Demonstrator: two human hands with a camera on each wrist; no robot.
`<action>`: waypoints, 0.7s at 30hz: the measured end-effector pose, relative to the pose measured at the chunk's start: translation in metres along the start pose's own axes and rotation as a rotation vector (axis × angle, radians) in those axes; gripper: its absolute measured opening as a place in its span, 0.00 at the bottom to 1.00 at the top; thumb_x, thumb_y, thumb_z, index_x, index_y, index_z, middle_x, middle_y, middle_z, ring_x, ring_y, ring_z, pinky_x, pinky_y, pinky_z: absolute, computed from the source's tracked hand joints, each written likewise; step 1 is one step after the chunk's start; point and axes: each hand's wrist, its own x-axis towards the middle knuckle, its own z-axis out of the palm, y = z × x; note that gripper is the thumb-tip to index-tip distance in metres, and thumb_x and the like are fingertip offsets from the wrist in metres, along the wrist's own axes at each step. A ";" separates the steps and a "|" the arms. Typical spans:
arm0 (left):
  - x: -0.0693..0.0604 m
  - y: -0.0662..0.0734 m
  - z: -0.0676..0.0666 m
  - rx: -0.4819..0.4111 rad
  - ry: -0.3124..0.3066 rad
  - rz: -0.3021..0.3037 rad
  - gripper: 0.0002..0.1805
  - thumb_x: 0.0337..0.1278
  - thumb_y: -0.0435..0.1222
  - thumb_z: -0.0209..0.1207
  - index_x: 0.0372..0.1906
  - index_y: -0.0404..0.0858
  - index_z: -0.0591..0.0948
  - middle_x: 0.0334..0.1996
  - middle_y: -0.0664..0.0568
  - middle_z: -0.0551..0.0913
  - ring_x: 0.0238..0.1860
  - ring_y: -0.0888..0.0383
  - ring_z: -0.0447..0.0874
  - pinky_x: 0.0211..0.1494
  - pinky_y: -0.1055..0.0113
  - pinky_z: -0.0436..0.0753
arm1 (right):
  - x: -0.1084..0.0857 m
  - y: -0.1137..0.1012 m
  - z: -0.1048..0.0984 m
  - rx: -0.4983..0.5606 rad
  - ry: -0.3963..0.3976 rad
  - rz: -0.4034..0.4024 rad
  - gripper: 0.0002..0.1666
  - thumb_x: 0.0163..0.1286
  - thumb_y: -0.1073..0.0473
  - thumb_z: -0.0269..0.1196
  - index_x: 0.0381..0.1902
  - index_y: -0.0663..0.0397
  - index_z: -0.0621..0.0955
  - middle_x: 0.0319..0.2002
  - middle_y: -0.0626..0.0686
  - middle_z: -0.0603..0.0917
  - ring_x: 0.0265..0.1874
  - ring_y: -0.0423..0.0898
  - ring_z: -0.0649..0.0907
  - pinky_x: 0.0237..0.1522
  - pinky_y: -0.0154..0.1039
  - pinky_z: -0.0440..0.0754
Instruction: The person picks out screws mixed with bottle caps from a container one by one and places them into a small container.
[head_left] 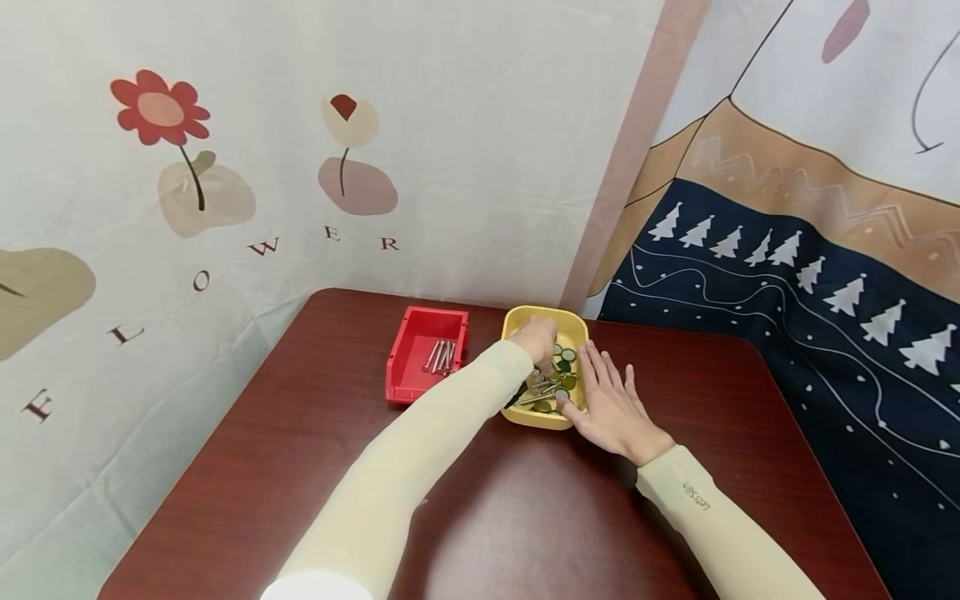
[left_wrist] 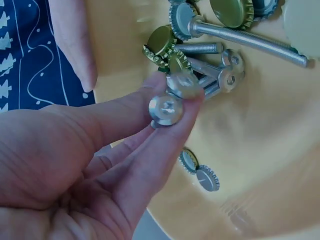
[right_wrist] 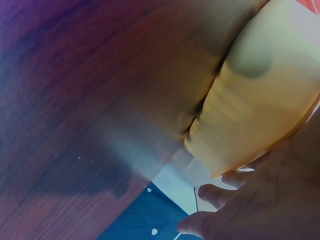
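While I am watching from a distance, the left hand (head_left: 537, 340) is reaching down into the yellow bin (head_left: 533, 422), its thumb and fingers pinching two metal bolts (left_wrist: 166, 110); I am seeing their round heads, one blurred, the shanks being mostly hidden. Right hand (head_left: 617, 414): fingers are lying straight along the bin's right side, thumb reaching over the near right rim, nothing loose being gripped. Whether it is pressing or merely touching the wall, I cannot tell.

Handling, my judgement: these bolts are looking stiff, sturdy and fairly weighty for their size. Smooth heads are likely being slippery and inclined to roll against each other, so I am favouring a pinch just under the head, where the rim is giving the fingertips a stop.

Containers: the yellow bin is holding a jumble, with more loose bolts (left_wrist: 250, 44) lying crossed among crimped bottle caps (head_left: 569, 381), some gold or green, some showing pale undersides. Two caps (left_wrist: 207, 178) are lying apart from that heap. To the left, the red bin (head_left: 405, 395) is standing separately on the brown table (head_left: 517, 517), holding several bolts (head_left: 441, 357) lying roughly side by side; I am spotting no caps there.
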 end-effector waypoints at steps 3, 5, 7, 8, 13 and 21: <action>-0.001 -0.001 -0.002 -0.028 0.015 0.016 0.23 0.47 0.36 0.91 0.46 0.43 0.89 0.41 0.54 0.92 0.44 0.57 0.88 0.42 0.66 0.89 | 0.000 0.000 -0.001 -0.001 0.000 -0.002 0.59 0.88 0.33 0.59 0.97 0.59 0.49 0.99 0.59 0.45 0.96 0.72 0.52 0.90 0.86 0.42; -0.002 -0.002 -0.003 -0.044 0.009 0.029 0.20 0.49 0.34 0.91 0.42 0.42 0.90 0.39 0.54 0.92 0.40 0.57 0.90 0.37 0.68 0.90 | 0.001 0.000 -0.001 -0.003 -0.001 -0.004 0.60 0.87 0.32 0.58 0.97 0.59 0.50 0.99 0.60 0.45 0.96 0.72 0.52 0.90 0.86 0.43; -0.001 -0.004 -0.004 -0.055 0.009 0.040 0.19 0.50 0.34 0.91 0.40 0.43 0.90 0.36 0.55 0.92 0.38 0.58 0.89 0.34 0.70 0.90 | 0.002 0.000 -0.001 -0.006 -0.003 -0.006 0.60 0.87 0.32 0.58 0.97 0.59 0.50 0.99 0.60 0.45 0.96 0.72 0.52 0.90 0.87 0.43; -0.001 -0.004 -0.004 -0.065 0.002 0.045 0.17 0.52 0.32 0.90 0.37 0.42 0.89 0.34 0.55 0.90 0.36 0.58 0.88 0.32 0.70 0.90 | 0.002 0.000 0.000 -0.005 -0.003 -0.006 0.60 0.87 0.32 0.58 0.97 0.59 0.49 0.99 0.60 0.45 0.96 0.72 0.52 0.90 0.87 0.43; -0.002 -0.010 -0.006 -0.092 -0.005 0.083 0.24 0.52 0.28 0.86 0.22 0.46 0.78 0.19 0.59 0.73 0.24 0.60 0.75 0.24 0.70 0.84 | 0.001 0.000 0.000 -0.002 -0.003 -0.002 0.59 0.88 0.34 0.59 0.97 0.59 0.50 0.99 0.60 0.45 0.96 0.73 0.52 0.90 0.87 0.43; -0.023 -0.024 -0.014 -0.149 0.062 0.114 0.21 0.57 0.32 0.85 0.56 0.42 0.96 0.54 0.52 0.98 0.47 0.59 0.94 0.39 0.71 0.93 | 0.001 -0.001 -0.001 0.007 -0.012 0.008 0.59 0.89 0.33 0.58 0.98 0.58 0.49 0.99 0.59 0.44 0.96 0.72 0.51 0.90 0.87 0.41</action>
